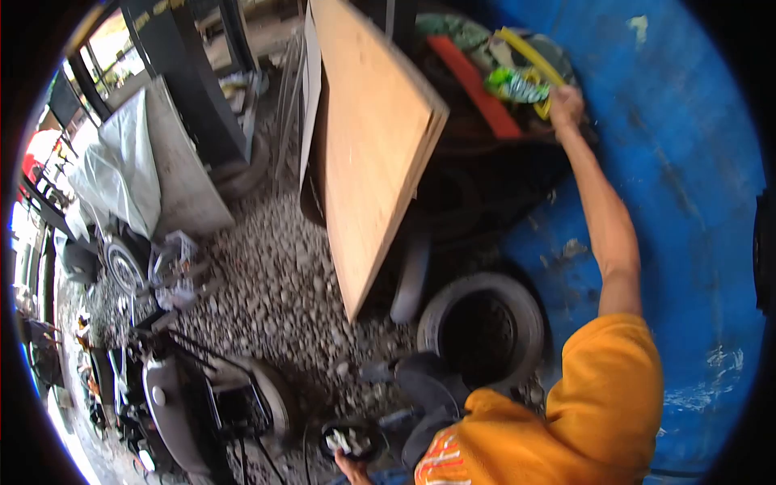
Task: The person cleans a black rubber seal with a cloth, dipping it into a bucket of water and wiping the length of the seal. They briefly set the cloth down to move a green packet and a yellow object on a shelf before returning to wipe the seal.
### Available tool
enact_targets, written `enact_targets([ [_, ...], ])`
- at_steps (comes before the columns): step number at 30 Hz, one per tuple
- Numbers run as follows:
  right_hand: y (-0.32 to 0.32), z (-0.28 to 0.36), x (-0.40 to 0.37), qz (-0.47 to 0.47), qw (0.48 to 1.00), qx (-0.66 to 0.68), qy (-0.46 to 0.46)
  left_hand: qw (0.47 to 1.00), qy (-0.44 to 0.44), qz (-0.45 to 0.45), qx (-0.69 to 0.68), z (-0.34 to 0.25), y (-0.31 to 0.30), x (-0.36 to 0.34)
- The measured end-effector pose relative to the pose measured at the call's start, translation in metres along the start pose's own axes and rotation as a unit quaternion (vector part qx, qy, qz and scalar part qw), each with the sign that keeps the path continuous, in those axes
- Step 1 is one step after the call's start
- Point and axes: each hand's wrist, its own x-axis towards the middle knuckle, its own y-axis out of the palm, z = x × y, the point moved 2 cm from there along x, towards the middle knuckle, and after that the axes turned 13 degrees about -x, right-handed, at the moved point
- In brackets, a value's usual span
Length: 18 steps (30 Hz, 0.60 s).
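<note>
Right of the plywood board [372, 153], my right hand [566, 105] was closed on the yellow hose [529, 52], which was not yet lifted clear. Below the board, I could not tell my left hand's [352, 467] grip.

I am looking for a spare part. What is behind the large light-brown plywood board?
A thin white panel leans behind the light-brown plywood board, and a dark cart-like body shows past its right edge. The board covers the rest of both.

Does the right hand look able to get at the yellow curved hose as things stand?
Probably yes: the right hand, arm stretched out, is right at the lower end of the yellow curved hose, with nothing between them. Whether the fingers grip it cannot be told.
</note>
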Motion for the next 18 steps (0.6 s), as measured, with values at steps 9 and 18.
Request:
enact_targets([
  [9,-0.098,0.008,-0.285,0.179,0.97,0.151,-0.069,0.999,0.045,0.015,-0.012,-0.011,-0.063,0.003],
  [18,-0.078,-0.169,-0.688,0.752,0.557,-0.21,0.283,0.997,0.068,-0.006,0.035,-0.023,-0.061,-0.023],
])
